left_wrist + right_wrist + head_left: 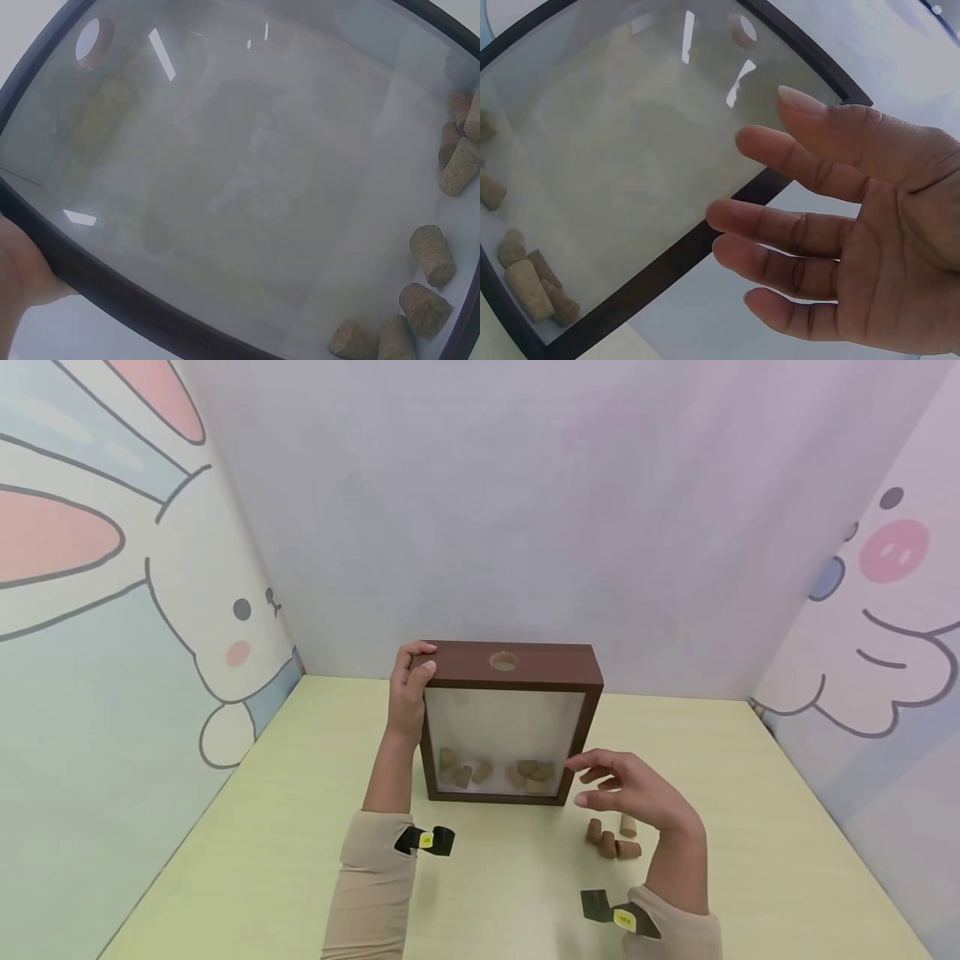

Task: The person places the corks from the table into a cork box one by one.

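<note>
A dark brown wooden box (517, 665) with a clear front panel and a round hole in its top stands upright on the table. My left hand (409, 687) grips its upper left corner, thumb towards the front. Cork stoppers (432, 255) lie in two loose groups along the bottom inside, seen through the panel. Beside the box's lower right side is my right hand (630, 787), holding nothing. Its fingers (780, 225) are relaxed and spread, palm showing in the right wrist view. Several loose corks (608, 844) lie on the table below that hand.
The pale yellow-green table (495, 877) ends at a whitish back wall (525, 527). Side panels carry a cartoon rabbit (225, 627) on the left and a cartoon pig (862, 652) on the right. Black straps (424, 840) sit on both sleeves.
</note>
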Available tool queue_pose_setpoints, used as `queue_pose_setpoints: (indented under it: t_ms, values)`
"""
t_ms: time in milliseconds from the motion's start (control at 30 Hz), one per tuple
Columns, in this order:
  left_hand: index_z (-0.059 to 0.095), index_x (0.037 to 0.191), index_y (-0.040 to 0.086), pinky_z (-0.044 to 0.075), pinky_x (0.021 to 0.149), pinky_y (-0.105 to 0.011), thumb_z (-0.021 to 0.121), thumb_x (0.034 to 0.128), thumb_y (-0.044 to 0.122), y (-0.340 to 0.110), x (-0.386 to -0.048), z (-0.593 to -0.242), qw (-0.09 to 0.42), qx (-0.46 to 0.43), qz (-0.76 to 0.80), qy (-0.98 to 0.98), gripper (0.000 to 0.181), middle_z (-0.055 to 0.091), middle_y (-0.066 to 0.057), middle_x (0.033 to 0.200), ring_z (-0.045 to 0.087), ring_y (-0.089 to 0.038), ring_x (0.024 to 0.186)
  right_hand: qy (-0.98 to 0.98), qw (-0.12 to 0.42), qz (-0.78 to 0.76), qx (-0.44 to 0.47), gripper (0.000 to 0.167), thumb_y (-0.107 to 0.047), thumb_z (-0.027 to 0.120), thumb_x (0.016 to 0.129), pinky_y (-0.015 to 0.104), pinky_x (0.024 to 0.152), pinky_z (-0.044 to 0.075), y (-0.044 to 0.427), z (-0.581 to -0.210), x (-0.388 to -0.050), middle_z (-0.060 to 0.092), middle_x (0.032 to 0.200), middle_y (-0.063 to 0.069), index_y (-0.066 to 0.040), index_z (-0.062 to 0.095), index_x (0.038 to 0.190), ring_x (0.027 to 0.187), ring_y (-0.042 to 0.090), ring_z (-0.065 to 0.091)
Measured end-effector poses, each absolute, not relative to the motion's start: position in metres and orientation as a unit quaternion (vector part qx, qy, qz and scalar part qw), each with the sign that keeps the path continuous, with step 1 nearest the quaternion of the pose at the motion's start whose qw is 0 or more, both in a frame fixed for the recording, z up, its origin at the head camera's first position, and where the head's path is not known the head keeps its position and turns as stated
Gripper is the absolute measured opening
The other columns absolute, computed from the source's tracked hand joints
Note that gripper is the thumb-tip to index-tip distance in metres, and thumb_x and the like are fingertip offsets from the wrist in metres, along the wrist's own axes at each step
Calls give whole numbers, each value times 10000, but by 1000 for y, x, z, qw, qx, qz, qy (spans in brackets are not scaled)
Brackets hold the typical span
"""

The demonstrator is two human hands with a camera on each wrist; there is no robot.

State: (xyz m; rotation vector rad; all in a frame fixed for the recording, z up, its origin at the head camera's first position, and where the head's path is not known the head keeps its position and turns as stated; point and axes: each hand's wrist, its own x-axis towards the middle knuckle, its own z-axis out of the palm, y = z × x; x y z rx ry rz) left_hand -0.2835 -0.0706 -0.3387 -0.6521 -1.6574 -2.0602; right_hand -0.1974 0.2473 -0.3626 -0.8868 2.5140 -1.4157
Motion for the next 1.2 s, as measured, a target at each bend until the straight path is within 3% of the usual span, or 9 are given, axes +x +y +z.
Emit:
queue_pose_setpoints:
  t_ms: [467,867,1200]
  values:
    - [480,1102,90,299,867,-324,461,874,212,-69,-283,-337,200,-227,-743,-597,259,441,-44,1142,420,-187,986,828,101,-487,-260,387,-146,688,837,324,796,471,278,-386,-192,549,1190,150,-50,581,1197,1010,282,560]
    - [480,1102,67,281,886,-319,465,875,214,-71,-284,-337,207,-229,-740,-598,272,431,-46,1182,409,-179,1022,827,119,-509,-207,398,-132,686,833,335,768,486,299,-400,-186,533,1200,192,-26,578,1201,1029,328,537]
    - [479,1105,72,269,885,-320,458,877,204,-71,-282,-337,207,-228,-739,-600,264,423,-51,1195,395,-177,1032,826,112,-530,-156,411,-136,679,840,314,825,450,319,-419,-184,512,1251,181,-46,567,1226,1083,393,511]
